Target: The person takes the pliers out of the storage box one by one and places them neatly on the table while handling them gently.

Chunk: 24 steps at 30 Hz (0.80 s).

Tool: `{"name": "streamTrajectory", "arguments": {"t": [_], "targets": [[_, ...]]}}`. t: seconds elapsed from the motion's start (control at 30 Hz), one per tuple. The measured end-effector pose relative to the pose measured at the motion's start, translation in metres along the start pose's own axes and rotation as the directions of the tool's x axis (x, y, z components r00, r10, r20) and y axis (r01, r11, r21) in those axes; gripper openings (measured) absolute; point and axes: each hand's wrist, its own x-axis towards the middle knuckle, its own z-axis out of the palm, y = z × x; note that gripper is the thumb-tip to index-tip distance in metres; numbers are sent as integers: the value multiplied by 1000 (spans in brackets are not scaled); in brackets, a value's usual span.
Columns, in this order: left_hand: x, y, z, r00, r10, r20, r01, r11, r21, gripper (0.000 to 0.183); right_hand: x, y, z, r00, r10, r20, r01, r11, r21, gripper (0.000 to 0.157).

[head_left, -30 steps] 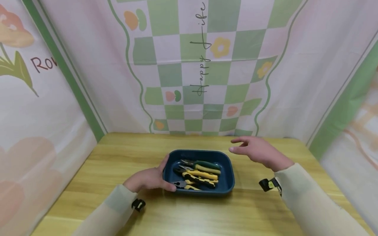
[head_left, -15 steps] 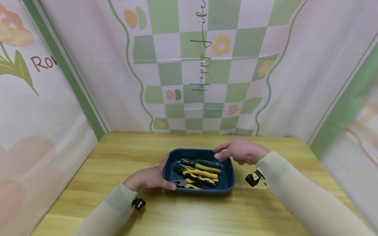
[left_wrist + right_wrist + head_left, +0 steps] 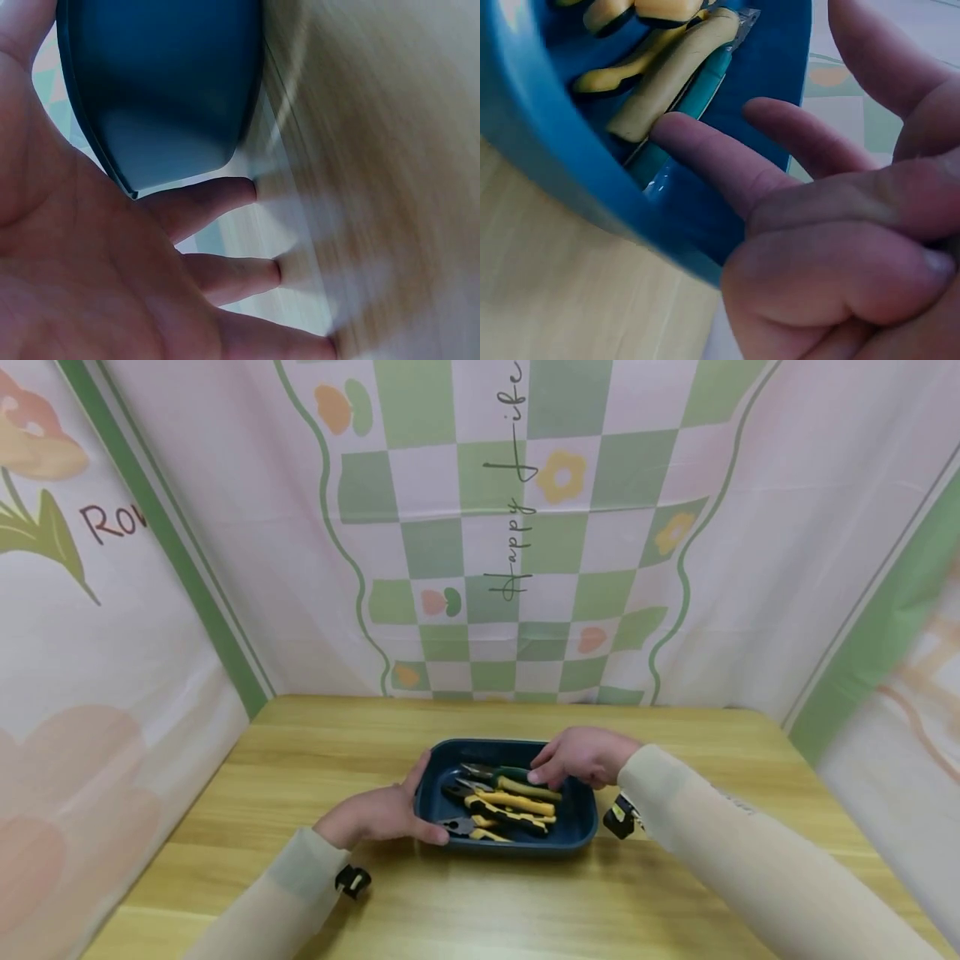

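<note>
A dark blue tray (image 3: pixel 579 827) on the table holds several pliers, some with yellow and black handles (image 3: pixel 528 804). My left hand (image 3: pixel 381 814) rests at the tray's left end, thumb on the front rim, forefinger at the back corner. The left wrist view shows the fingers (image 3: pixel 232 279) of that hand straight, tips on the wood. Over the tray's right end, my right hand (image 3: pixel 588 754) reaches in. One extended finger (image 3: pixel 712 154) of it touches or nearly touches an olive handle (image 3: pixel 679 75), beside a green handle (image 3: pixel 709 75). The other fingers are curled, and nothing is lifted.
The wooden table (image 3: pixel 337 735) extends around the tray on all sides. Behind it hangs a printed cloth (image 3: pixel 491 552) with green checks, and further cloth panels hang at left and right. A small black wrist camera (image 3: pixel 619 817) sits under the right sleeve.
My right hand has moved left and down, from the air right of the tray to the pliers inside. The left hand and tray have stayed in place.
</note>
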Motion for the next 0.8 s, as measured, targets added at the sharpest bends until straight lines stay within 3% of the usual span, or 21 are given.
{"name": "streamTrajectory", "arguments": {"t": [0.33, 0.53, 0.8], "targets": [[1, -1, 0, 1000, 16, -4, -16, 1000, 1, 135, 2, -4, 14, 1000, -3, -2, 3, 981, -196, 27], [1, -1, -1, 1000, 24, -6, -24, 1000, 6, 135, 3, -9, 15, 998, -67, 1, 63, 925, -375, 22], [0, 1, 0, 1000, 14, -12, -14, 1000, 16, 135, 6, -9, 19, 997, -71, -19, 61, 937, -344, 21]]}}
